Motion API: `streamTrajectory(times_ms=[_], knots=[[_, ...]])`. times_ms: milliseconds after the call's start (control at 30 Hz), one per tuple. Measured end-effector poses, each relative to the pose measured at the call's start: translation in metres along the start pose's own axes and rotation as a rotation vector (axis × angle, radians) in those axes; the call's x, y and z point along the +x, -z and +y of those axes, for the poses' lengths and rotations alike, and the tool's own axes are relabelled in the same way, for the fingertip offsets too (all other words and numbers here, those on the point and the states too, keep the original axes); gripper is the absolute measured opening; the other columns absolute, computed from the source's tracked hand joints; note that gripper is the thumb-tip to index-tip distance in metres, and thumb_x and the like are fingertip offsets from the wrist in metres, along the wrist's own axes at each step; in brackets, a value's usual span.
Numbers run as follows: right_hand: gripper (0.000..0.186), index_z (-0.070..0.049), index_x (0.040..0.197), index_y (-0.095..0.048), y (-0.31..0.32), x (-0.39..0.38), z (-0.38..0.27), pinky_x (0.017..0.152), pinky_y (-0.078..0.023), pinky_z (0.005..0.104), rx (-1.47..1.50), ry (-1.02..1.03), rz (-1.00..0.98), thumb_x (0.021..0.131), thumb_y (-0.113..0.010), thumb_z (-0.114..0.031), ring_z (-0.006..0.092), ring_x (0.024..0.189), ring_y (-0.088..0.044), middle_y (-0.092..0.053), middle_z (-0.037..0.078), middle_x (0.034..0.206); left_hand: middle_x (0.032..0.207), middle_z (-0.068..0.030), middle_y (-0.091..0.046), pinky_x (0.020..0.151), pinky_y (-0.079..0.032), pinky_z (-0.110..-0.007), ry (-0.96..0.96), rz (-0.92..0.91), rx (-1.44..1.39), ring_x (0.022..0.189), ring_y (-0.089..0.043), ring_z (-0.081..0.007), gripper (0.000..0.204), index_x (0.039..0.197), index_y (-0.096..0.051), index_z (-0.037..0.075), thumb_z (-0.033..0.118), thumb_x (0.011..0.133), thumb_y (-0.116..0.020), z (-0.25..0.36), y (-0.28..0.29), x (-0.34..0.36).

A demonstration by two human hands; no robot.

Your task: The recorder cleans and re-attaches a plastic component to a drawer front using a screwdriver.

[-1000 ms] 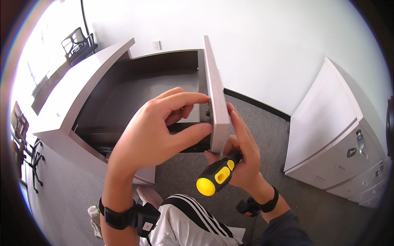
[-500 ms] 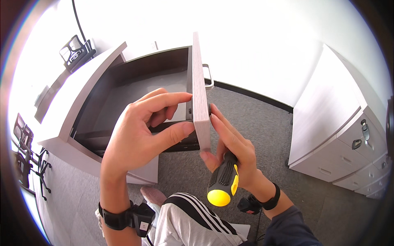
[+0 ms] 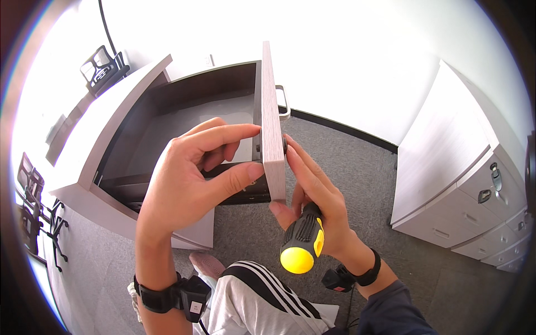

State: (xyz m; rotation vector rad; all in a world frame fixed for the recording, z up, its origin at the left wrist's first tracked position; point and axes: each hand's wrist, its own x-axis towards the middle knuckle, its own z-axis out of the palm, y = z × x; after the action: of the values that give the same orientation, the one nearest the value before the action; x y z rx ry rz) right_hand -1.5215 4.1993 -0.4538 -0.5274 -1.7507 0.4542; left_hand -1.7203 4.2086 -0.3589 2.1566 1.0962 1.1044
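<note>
A pulled-out drawer (image 3: 218, 111) has a pale wood-grain front panel (image 3: 272, 128), seen edge-on. Inside the drawer, my left hand (image 3: 181, 173) has thumb and index finger spread apart, their tips against the panel's back. A small dark fitting (image 3: 257, 149) shows between those two tips. On the panel's outer side my right hand (image 3: 326, 209) has its fingertips at a dark round piece, probably a lock (image 3: 285, 146). That hand also holds a screwdriver (image 3: 302, 243) in its palm, black and yellow handle toward me; the shaft is hidden.
The drawer belongs to a pale cabinet (image 3: 84, 162) at the left. A metal handle (image 3: 285, 103) sticks out from the panel. Another pale cabinet (image 3: 441, 167), with keys (image 3: 496, 177) at its front, stands right. Office chairs (image 3: 100, 72) are farther left. Grey carpet (image 3: 357, 162) covers the floor.
Both hands keep nearly the same places. The screwdriver handle has tipped slightly up and to the left, and my right fingertips have shifted a little at the dark round piece.
</note>
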Motion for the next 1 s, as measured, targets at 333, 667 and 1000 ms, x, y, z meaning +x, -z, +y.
streamTrajectory(times_ms=[333, 667, 1000], knots=[[0.076, -0.005, 0.143, -0.044, 0.009, -0.002, -0.006, 0.053, -0.046, 0.0204, -0.020, -0.077, -0.036, 0.073, -0.074, 0.001, 0.0083, 0.064, -0.058, -0.045, 0.017, 0.146, 0.105, -0.0089, -0.059, 0.077, -0.046, -0.022, 0.007, 0.108, -0.259, 0.085, -0.056, -0.0116, 0.037, 0.132, -0.046, -0.004, -0.003, 0.095, -0.040, -0.001, 0.000, 0.002], [0.063, -0.003, 0.143, -0.041, 0.005, -0.012, 0.004, 0.053, -0.044, 0.0146, 0.045, -0.204, 0.033, 0.087, -0.067, -0.009, 0.0016, 0.058, -0.051, -0.046, 0.016, 0.145, 0.121, -0.0146, -0.058, 0.081, -0.054, -0.025, 0.086, 0.213, -0.353, 0.090, -0.067, -0.0144, 0.029, 0.110, -0.059, -0.006, 0.009, 0.087, -0.069, -0.006, -0.002, -0.001], [0.065, -0.002, 0.145, -0.036, 0.003, -0.012, 0.005, 0.053, -0.045, 0.0145, -0.061, -0.037, 0.026, 0.089, -0.067, -0.012, 0.0026, 0.058, -0.053, -0.043, 0.018, 0.147, 0.093, -0.0080, -0.069, 0.076, -0.054, -0.023, 0.113, 0.130, -0.133, 0.080, -0.065, -0.0105, 0.019, 0.100, -0.071, -0.003, 0.010, 0.087, -0.069, -0.004, 0.003, -0.004]])
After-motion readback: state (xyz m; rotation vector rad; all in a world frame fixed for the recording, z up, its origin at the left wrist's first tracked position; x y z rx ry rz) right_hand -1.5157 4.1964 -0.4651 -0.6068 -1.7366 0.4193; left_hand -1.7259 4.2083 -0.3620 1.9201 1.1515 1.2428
